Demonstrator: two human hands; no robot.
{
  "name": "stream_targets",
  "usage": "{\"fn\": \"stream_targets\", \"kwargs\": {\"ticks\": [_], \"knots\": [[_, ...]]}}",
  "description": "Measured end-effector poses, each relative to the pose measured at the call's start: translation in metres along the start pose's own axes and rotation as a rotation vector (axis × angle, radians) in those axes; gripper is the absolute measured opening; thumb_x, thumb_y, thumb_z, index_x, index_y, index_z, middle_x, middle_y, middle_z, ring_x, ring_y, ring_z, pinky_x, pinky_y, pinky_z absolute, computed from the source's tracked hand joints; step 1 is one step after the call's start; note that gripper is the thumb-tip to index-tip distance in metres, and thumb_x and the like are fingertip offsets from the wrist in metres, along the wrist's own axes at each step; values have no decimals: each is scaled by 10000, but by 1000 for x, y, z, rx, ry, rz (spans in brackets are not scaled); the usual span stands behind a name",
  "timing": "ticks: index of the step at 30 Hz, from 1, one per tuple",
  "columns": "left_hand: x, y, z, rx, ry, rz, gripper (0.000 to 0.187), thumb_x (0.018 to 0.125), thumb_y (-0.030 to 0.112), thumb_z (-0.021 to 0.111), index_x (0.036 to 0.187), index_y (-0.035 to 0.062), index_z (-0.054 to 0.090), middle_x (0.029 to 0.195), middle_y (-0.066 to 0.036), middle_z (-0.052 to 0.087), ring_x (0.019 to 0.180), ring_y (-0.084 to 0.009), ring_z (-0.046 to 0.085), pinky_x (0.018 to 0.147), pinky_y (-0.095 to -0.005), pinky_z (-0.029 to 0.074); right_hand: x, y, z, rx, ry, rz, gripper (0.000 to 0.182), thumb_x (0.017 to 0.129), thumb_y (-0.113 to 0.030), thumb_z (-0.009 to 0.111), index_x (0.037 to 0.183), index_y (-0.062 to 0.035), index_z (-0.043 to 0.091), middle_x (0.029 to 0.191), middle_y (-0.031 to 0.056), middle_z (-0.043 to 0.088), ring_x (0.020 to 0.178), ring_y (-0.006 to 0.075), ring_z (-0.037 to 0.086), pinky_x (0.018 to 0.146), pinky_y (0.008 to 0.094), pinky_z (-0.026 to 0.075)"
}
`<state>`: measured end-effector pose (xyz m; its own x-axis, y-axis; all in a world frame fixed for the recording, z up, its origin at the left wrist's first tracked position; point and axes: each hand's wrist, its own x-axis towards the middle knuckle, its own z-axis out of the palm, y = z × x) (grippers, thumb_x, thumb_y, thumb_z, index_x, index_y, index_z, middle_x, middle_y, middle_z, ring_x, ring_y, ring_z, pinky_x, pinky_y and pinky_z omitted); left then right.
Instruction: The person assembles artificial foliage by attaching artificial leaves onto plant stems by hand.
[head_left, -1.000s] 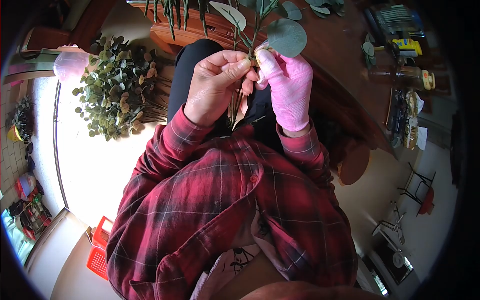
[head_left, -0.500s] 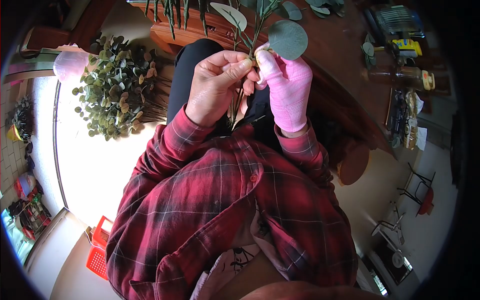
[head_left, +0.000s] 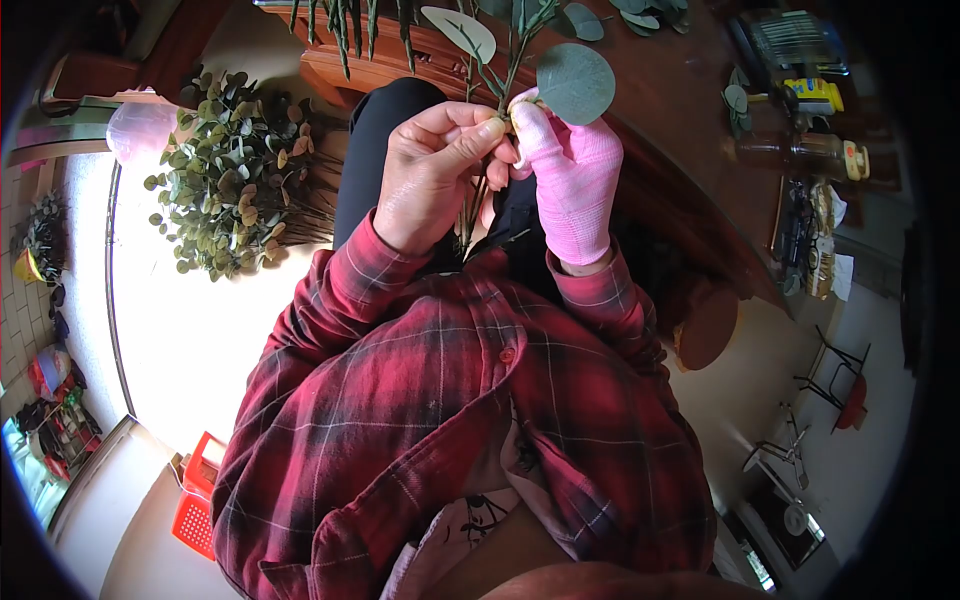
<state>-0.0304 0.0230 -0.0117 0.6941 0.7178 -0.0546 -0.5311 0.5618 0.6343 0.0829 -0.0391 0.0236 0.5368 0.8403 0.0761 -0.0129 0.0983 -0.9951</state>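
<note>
My left hand (head_left: 437,170), bare, pinches the stem of a leafy eucalyptus-like branch (head_left: 515,52) between thumb and fingers. Against the other side of the same stem, my right hand (head_left: 575,180) is closed, in a pink knit glove with some fingertips bare. One large round grey-green leaf (head_left: 576,83) stands out just above the glove. Below the hands the thin stems run down toward my lap. Whatever small piece lies between the fingertips is hidden.
A brown wooden table (head_left: 690,110) lies ahead, with loose leaves (head_left: 650,12), a glass jar (head_left: 825,155) and a yellow container (head_left: 815,95) on it. A big bundle of leafy branches (head_left: 230,175) rests at left on the floor. Behind me is an orange basket (head_left: 195,515).
My right hand has shifted very slightly to the left at the stem. My left hand keeps its pinch in the same place.
</note>
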Motion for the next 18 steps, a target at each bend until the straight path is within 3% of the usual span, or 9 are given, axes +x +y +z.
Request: {"fn": "stream_targets", "kwargs": {"ticks": [5, 8, 18], "knots": [[0, 0, 1, 19, 12, 4, 112, 905, 48, 560, 959, -44, 594, 764, -123, 655, 632, -160, 648, 514, -216, 514, -1, 0, 1, 11, 22, 2, 110, 873, -109, 614, 922, -10, 617, 728, -14, 589, 599, 27, 510, 499, 179, 391], [-2, 1, 3, 96, 20, -7, 123, 919, 79, 545, 979, -5, 611, 792, -111, 648, 615, -141, 577, 577, -250, 465, -1, 0, 1, 20, 12, -2, 111, 873, -109, 615, 927, -12, 617, 738, -16, 592, 605, 26, 514, 503, 178, 396], [-2, 1, 3, 92, 20, -2, 120, 916, 74, 549, 973, -7, 615, 799, -113, 653, 623, -143, 586, 587, -250, 473, -2, 0, 2, 27, 8, 2, 107, 878, -109, 610, 927, -15, 612, 745, -19, 588, 615, 24, 518, 511, 177, 405]]}}
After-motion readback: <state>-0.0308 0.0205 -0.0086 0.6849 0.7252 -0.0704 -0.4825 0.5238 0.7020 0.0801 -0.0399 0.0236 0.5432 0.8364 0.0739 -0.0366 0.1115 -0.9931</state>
